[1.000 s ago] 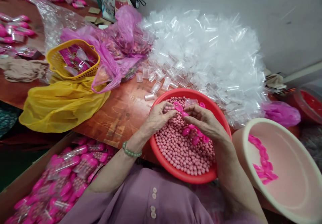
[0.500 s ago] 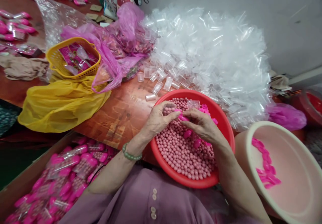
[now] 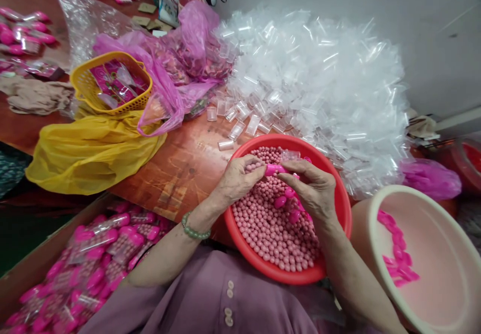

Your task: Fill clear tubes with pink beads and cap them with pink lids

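Observation:
My left hand (image 3: 238,181) is closed round a small clear container filled with pink beads (image 3: 254,166), mostly hidden by the fingers. A bright pink plastic cap (image 3: 273,170) sits at the container's right end. The thumb and fingers of my right hand (image 3: 315,184) pinch that cap from the right. Whether it is fully seated, I cannot tell. Both hands are above a red basin (image 3: 244,250) of loose pink beads (image 3: 274,229). More pink plastic pieces (image 3: 294,216) lie on the beads under my right hand, and an uncapped clear container (image 3: 290,155) rests at the basin's far side.
A large heap of clear containers (image 3: 319,73) covers the table behind the basin. To the right, a cream tub (image 3: 443,254) holds pink pieces. A box of filled containers (image 3: 101,259) is at lower left. Further left are a yellow basket (image 3: 84,91) and a yellow bag (image 3: 90,153).
My right hand has turned and its fingers have shifted slightly right, now pinching the end of the pink cap. The cap lines up more level with the container. My left hand keeps its hold.

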Demonstrator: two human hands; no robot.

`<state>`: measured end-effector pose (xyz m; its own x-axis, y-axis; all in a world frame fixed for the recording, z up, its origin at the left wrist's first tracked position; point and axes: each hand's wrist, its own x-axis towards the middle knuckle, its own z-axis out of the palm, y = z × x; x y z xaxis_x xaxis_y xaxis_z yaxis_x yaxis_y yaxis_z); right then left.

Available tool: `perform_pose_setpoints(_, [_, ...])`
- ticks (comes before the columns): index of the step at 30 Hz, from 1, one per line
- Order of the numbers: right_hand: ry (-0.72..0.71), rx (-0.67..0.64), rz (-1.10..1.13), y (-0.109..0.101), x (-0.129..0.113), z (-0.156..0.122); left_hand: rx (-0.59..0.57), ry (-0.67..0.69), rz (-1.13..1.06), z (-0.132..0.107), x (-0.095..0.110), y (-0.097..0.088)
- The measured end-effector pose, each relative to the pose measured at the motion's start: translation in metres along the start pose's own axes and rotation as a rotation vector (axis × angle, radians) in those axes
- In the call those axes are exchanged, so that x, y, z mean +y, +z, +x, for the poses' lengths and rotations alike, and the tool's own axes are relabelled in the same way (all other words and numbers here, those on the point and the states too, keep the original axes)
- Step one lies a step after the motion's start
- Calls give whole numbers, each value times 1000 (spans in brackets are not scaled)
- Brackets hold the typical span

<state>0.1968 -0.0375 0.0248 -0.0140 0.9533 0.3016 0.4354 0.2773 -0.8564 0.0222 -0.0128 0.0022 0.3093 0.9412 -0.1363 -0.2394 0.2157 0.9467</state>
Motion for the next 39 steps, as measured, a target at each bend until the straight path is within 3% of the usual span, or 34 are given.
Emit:
perform_pose_setpoints(7, [-13, 60, 112, 31, 0, -3, -42, 116, 103, 1, -8, -4])
perform_pose_setpoints(11, [-15, -5, 152, 27, 2, 0, -25, 108, 41, 2, -8, -5])
perform_pose_setpoints(16, [61, 39, 224, 18, 8, 6, -166, 3, 4, 0, -2, -4])
perform_pose_setpoints(22, [26, 38, 215, 22, -1, 8, -371, -24, -64, 2, -3, -3])
perform_pose_setpoints(31, [-62, -102, 87, 21, -5, 8, -465, -63, -130, 1, 1, -6])
perform_pose_setpoints(34, [-57, -116, 83, 19, -2, 8, -464, -97, -142, 1, -1, -6])
perform_pose_setpoints(39, [-19, -97, 49, 14, 4, 8, -350, -86, -165, 3, -4, -7])
